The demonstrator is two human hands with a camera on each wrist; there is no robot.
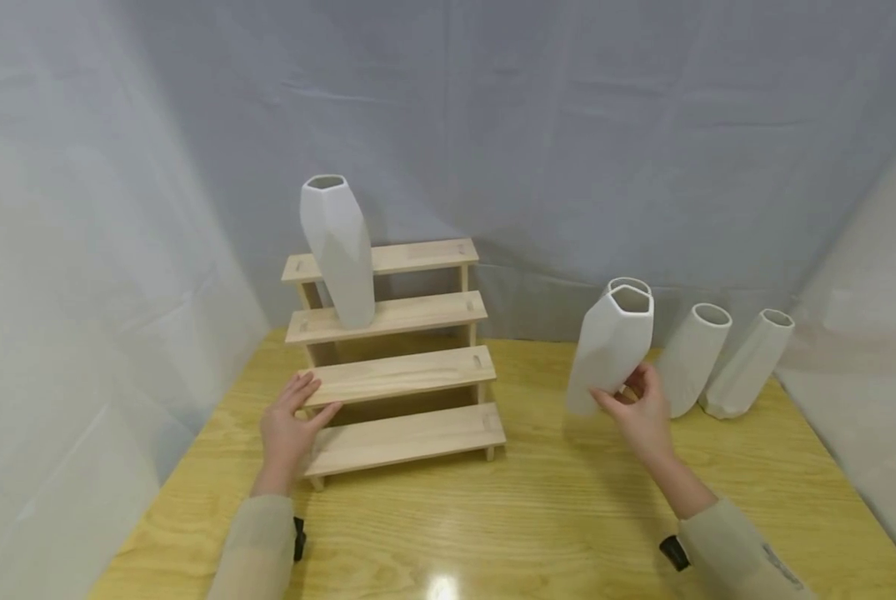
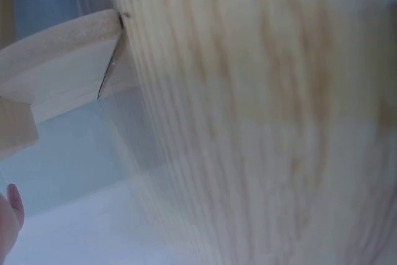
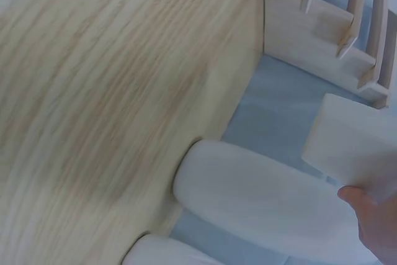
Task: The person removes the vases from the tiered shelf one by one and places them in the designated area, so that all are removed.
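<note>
My right hand [image 1: 643, 417] grips a white faceted vase [image 1: 613, 342] low on its body, thumb on one side and fingers on the other. In the right wrist view the vase's base is raised off the table. My left hand [image 1: 290, 425] is at the left end of a pale wooden stepped stand [image 1: 402, 375], its fingers on the second step from the bottom and the thumb spread along the front edge. Another white faceted vase [image 1: 338, 250] stands upright on the stand's second step from the top, toward the left.
Right of the held vase stand a smooth white vase [image 1: 691, 358] and a slimmer one [image 1: 751, 362]. The rim of one more vase [image 1: 628, 282] shows behind the held one. A grey cloth [image 1: 523, 150] hangs behind the wooden table [image 1: 448, 517].
</note>
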